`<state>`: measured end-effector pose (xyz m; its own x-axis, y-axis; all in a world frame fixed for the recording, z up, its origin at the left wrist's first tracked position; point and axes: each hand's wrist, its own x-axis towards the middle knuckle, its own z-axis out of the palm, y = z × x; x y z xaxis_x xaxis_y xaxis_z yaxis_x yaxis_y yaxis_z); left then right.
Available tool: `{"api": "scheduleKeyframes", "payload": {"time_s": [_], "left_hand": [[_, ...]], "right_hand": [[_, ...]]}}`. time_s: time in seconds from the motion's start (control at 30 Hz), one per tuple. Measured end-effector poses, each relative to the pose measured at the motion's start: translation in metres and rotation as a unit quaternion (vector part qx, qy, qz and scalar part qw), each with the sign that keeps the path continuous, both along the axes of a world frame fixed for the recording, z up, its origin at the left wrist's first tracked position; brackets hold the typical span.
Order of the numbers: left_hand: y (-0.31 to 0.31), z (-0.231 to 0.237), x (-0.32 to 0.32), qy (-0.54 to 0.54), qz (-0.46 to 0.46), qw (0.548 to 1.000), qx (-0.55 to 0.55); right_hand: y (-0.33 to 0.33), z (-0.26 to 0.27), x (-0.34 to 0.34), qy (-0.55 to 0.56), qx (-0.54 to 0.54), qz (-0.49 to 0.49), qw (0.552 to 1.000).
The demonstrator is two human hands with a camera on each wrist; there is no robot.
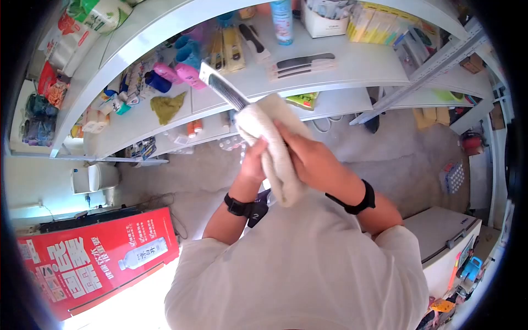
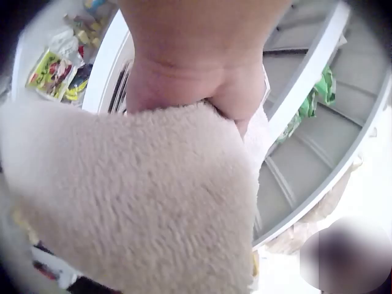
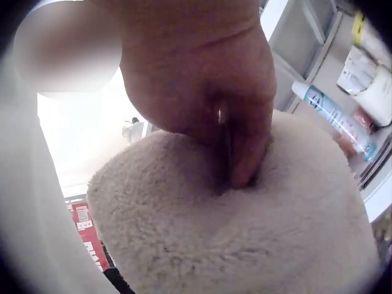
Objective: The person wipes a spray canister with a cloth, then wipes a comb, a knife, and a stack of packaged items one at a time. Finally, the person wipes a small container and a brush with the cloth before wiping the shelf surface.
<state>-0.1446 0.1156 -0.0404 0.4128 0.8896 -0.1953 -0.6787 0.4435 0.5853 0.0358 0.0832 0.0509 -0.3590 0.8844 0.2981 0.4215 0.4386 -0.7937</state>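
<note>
Cloth [image 1: 275,146], cream and fluffy, sits bunched in both my hands, in front of the white shelf [image 1: 357,69]. My left hand [image 1: 253,161] grips it on the side toward the shelf's left end, its thumb lying over the folds. My right hand [image 1: 319,165] grips the other side, its fingertips pressed down into the pile (the right wrist view shows them sunk quite deep). Out of the top of the cloth pokes a dark comb [image 1: 224,89] with a pale border, tilted toward the shelf's left part; its lower end is hidden, so I can't tell how far down it goes. On the shelf, beyond the cloth, lie packaged black combs [image 1: 305,63], and a blue and white spray can [image 1: 282,22] stands farther back, near a white box [image 1: 325,23]. Pink bottles [image 1: 179,73] lie on the shelf, left of the comb's tip.
</note>
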Motion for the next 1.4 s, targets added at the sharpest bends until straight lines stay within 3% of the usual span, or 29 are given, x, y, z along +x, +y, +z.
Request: {"api": "scheduleKeyframes", "payload": {"time_s": [0.1, 0.17, 0.23, 0.4, 0.43, 0.5, 0.6, 0.7, 0.83, 0.9, 1.0, 1.1, 1.2, 1.3, 1.37, 1.4], "left_hand": [[0.020, 0.028, 0.014, -0.048, 0.090, 0.992, -0.071], [0.034, 0.050, 0.019, -0.086, 0.091, 0.992, -0.024], [0.041, 0.065, 0.029, -0.044, 0.088, 0.995, 0.018], [0.034, 0.024, 0.094, -0.076, 0.043, 0.995, -0.040], [0.021, 0.019, 0.107, -0.039, -0.010, 0.999, 0.009], [-0.002, 0.015, 0.144, 0.003, -0.077, 0.997, -0.008], [-0.011, 0.025, 0.172, 0.022, -0.036, 0.997, -0.057], [0.011, 0.024, 0.151, -0.072, 0.029, 0.995, -0.055], [0.026, 0.049, 0.136, -0.160, -0.001, 0.987, 0.032], [0.015, 0.058, 0.144, -0.208, -0.038, 0.976, 0.048], [-0.002, 0.044, 0.158, -0.193, -0.053, 0.978, 0.066], [-0.017, 0.030, 0.146, -0.164, -0.020, 0.983, 0.077], [-0.027, 0.027, 0.124, -0.164, 0.036, 0.981, 0.102], [-0.035, 0.034, 0.096, -0.165, 0.092, 0.971, 0.148], [-0.037, 0.041, 0.076, -0.149, 0.130, 0.966, 0.168], [-0.033, 0.049, 0.063, -0.146, 0.153, 0.971, 0.111]], "right_hand": [[-0.015, 0.003, 0.036, -0.065, -0.003, 0.028, 0.997], [-0.026, 0.011, 0.064, -0.100, -0.040, 0.064, 0.992], [-0.034, 0.017, 0.087, -0.095, -0.038, 0.070, 0.992], [-0.050, 0.023, 0.128, -0.051, -0.033, 0.021, 0.998], [-0.052, 0.022, 0.133, -0.030, -0.033, -0.005, 0.999], [-0.057, 0.017, 0.142, 0.008, -0.038, -0.052, 0.998], [-0.063, 0.016, 0.161, -0.030, -0.070, -0.072, 0.994], [-0.077, 0.020, 0.177, -0.056, -0.112, -0.033, 0.992], [-0.086, 0.022, 0.185, 0.128, -0.264, -0.055, 0.954], [-0.083, 0.013, 0.185, 0.245, -0.293, -0.063, 0.922], [-0.073, 0.012, 0.181, 0.363, -0.377, -0.051, 0.850], [-0.066, 0.007, 0.186, 0.426, -0.457, 0.034, 0.780], [-0.065, 0.008, 0.171, 0.418, -0.519, 0.021, 0.745], [-0.057, -0.002, 0.163, 0.415, -0.499, 0.084, 0.756], [-0.053, -0.004, 0.159, 0.399, -0.458, 0.065, 0.792], [-0.049, -0.001, 0.155, 0.392, -0.433, 0.061, 0.810]]}}
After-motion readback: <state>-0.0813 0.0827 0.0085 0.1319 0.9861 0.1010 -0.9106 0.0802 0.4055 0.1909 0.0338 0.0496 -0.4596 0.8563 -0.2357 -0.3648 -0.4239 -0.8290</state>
